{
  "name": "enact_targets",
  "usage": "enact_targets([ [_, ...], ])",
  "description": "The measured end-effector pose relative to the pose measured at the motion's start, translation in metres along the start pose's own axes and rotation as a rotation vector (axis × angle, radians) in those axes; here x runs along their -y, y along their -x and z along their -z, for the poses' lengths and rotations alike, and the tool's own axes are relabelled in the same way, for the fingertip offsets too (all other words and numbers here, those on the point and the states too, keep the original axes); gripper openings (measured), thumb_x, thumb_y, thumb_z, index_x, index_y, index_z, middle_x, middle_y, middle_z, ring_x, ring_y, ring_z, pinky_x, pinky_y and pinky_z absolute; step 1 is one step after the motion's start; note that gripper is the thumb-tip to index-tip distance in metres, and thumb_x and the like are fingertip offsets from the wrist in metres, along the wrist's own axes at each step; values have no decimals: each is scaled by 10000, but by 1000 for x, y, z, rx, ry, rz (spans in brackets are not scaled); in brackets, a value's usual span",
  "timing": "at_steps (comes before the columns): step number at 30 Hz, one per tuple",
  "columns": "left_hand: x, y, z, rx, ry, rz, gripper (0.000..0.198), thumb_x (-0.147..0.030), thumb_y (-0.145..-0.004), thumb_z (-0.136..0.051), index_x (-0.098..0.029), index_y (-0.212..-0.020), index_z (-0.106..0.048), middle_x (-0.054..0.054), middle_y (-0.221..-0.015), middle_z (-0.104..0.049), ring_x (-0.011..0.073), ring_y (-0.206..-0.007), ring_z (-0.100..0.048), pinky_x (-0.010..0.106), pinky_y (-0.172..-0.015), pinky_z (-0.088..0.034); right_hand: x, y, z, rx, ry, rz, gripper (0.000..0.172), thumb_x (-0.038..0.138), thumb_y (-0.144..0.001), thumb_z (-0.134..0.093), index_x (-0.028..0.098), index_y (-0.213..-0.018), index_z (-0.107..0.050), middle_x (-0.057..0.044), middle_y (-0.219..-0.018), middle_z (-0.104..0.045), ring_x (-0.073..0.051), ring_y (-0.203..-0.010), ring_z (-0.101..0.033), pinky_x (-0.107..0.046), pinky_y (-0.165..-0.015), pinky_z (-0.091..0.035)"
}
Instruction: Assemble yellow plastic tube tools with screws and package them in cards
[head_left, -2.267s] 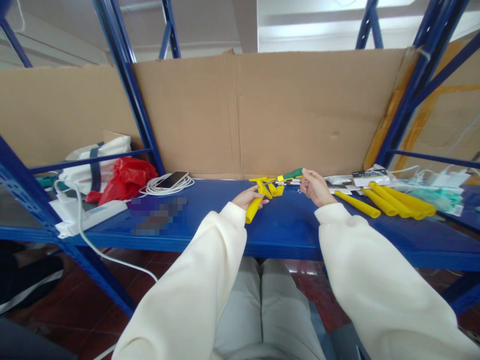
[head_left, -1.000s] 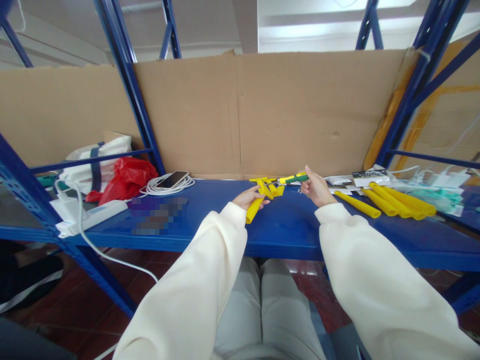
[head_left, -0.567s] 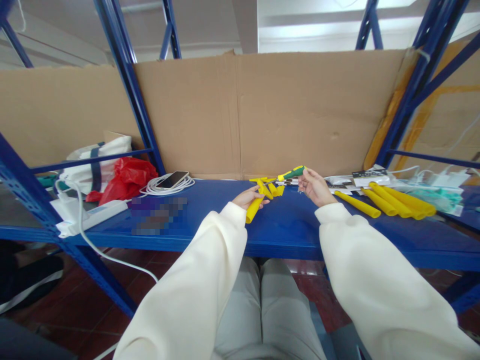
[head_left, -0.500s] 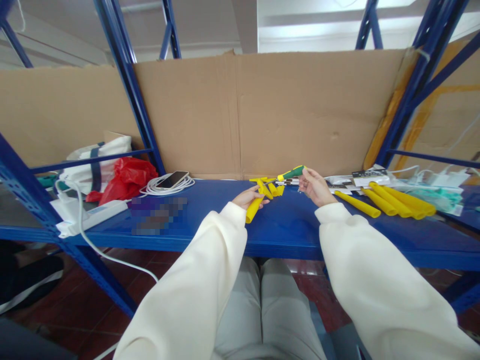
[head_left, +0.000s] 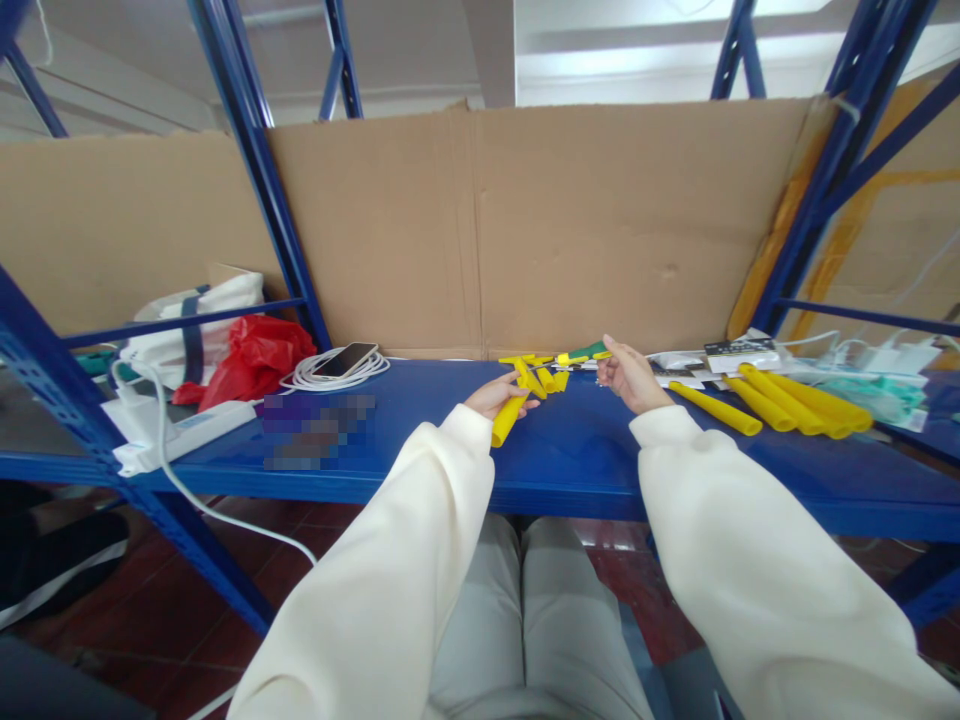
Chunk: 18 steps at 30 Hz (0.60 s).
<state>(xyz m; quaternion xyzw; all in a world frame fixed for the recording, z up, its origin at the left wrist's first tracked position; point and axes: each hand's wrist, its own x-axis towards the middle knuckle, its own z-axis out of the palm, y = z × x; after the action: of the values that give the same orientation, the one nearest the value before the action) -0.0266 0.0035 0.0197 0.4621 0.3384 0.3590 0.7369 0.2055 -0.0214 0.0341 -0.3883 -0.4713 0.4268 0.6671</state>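
My left hand (head_left: 493,397) is closed around a yellow tapered plastic tube (head_left: 509,421), whose wide end points down toward me. A screwdriver (head_left: 585,354) with a green and yellow handle lies nearly level, its thin shaft reaching the upper part of the yellow piece; whether the tip touches a screw is too small to tell. The fingertips of my right hand (head_left: 628,377) pinch the end of its handle. Something small and shiny shows by the curled lower fingers of that hand. Just behind the tube, several short yellow pieces (head_left: 553,381) rest on the blue shelf (head_left: 435,430).
Several yellow tapered tubes (head_left: 787,400) lie at right, near a black-and-white packet (head_left: 741,354). To the left are a phone (head_left: 346,359) on a coiled white cable (head_left: 306,376), a red plastic bag (head_left: 259,355) and a white power strip (head_left: 187,432). Cardboard (head_left: 570,220) stands behind.
The handle end of the screwdriver has dipped, so it now lies more level. My right fingertips have shifted slightly on it. My left hand and the yellow tube have stayed put.
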Motion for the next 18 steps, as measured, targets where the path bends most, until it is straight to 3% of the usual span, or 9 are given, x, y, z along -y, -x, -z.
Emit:
enact_targets([
  [8,0,4,-4,-26,-28,-7,790,59,-825,-502,-260,-1535,-365,161,-1238,-687,138,-595,-696,199,-465,-445,2,4,-4,22,0,-21,429,518,-773,-795,221,-706,-493,47,-496,-538,-81,-405,-473,-176,-366,-358],
  [14,-2,9,-8,-41,-98,-132,766,23,-806,-598,-277,-1493,-446,141,-1244,-680,156,-686,-728,177,-466,-458,5,5,-7,-97,-96,17,365,455,-787,-773,233,-719,-491,60,-470,-509,-89,-404,-486,-174,-379,-410],
  [16,-5,9,-4,-137,-257,-251,761,5,-801,-608,-281,-1492,-463,128,-1272,-667,161,-715,-729,193,-495,-493,7,6,-6,-137,-134,9,372,470,-796,-755,239,-712,-475,67,-463,-489,-87,-395,-469,-174,-372,-408],
  [18,-13,8,3,-313,-502,-394,758,-12,-803,-604,-288,-1497,-474,111,-1310,-650,178,-784,-732,232,-575,-551,7,8,-4,-171,-142,-22,371,472,-821,-727,239,-700,-466,66,-457,-479,-83,-388,-450,-171,-368,-399],
])
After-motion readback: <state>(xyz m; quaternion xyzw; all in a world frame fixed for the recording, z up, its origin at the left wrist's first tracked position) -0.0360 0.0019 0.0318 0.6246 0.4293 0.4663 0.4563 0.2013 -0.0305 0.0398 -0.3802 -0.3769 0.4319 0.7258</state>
